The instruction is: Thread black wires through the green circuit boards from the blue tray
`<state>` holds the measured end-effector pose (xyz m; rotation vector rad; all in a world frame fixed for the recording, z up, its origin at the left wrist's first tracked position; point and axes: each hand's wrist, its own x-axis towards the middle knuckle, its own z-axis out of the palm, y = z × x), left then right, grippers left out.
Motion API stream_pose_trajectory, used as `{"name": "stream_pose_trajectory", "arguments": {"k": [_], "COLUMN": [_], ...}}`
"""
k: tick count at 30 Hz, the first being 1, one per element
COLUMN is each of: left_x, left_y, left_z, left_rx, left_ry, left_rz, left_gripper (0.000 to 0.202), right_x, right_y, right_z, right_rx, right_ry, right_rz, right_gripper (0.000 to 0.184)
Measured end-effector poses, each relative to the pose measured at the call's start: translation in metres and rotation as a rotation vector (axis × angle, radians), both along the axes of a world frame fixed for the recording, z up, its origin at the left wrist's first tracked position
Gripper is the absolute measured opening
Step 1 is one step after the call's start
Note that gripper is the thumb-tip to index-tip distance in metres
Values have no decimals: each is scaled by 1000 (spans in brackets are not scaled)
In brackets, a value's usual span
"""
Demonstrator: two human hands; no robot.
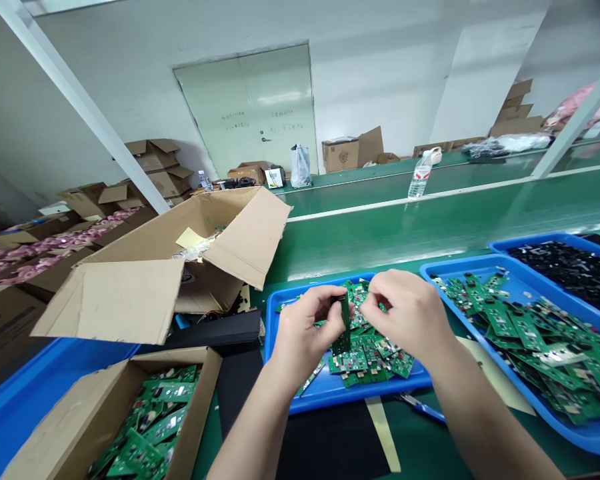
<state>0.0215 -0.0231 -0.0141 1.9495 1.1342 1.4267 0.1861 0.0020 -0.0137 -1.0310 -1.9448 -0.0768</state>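
Two hands work over the middle one of three blue trays on the tabletop. The left hand [305, 330] pinches one small circuit board [343, 319] between thumb and fingertips and holds it upright, on edge, just above the middle tray [325, 393]. The right hand [411, 313] sits just beside it, fingers curled and tips drawn together. Its back hides whether anything is gripped, so that cannot be told.

The circuit board is green and narrow, seen almost edge-on, with a dark part near its top. Its finer parts are too small to make out.

The middle tray carries a loose heap of green boards [370, 360], overlapped too much to count. The right tray [555, 427] holds more of the same boards spread out, and the picture's edge cuts it off. The far tray [535, 241] holds black parts that blur into one mass.

Two cardboard boxes lie to the left: a large open box [145, 280] with its flaps spread, and a small box [75, 427] of green boards, cut off at the bottom. One water bottle [419, 177] stands on the green belt [405, 227] behind. One blue-handled tool [425, 409] lies partly hidden under the right forearm, beside a black mat [330, 440]
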Motion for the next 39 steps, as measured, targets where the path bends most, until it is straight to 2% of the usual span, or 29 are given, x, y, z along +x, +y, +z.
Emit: {"name": "stream_pose_trajectory", "arguments": {"k": [3,5,7,10,16,20,26,30,35,39], "left_x": [-2,-2,0,2,1,1,2,1,-8,-16], "left_y": [-1,-1,0,0,0,1,0,-1,1,10], "left_z": [4,6,6,4,4,5,7,7,7,5], "left_rx": [-69,-83,-73,-57,-12,15,-54,-30,-16,91], "left_ry": [-218,-304,-356,-417,-353,-399,-426,-413,-233,-143], "left_rz": [-58,-41,-19,-45,-18,23,35,47,12,88], "left_gripper": [19,21,21,19,16,15,17,14,21,14], "right_x": [10,12,10,2,-3,-4,-12,-15,-14,-13], "right_y": [-2,-7,-13,-20,-21,-20,-17,-14,-12,-9], "right_z": [6,9,10,9,6,5,-1,-3,-1,1], "right_rx": [-270,-439,-540,-621,-568,-590,-590,-619,-561,-567], "right_ry": [96,150,192,259,443,407,516,568,581,530], "right_rz": [161,301,381,427,399,345,437,516,556,552], "right_gripper": [17,9,12,14,14,21,20,23,21,21]}}
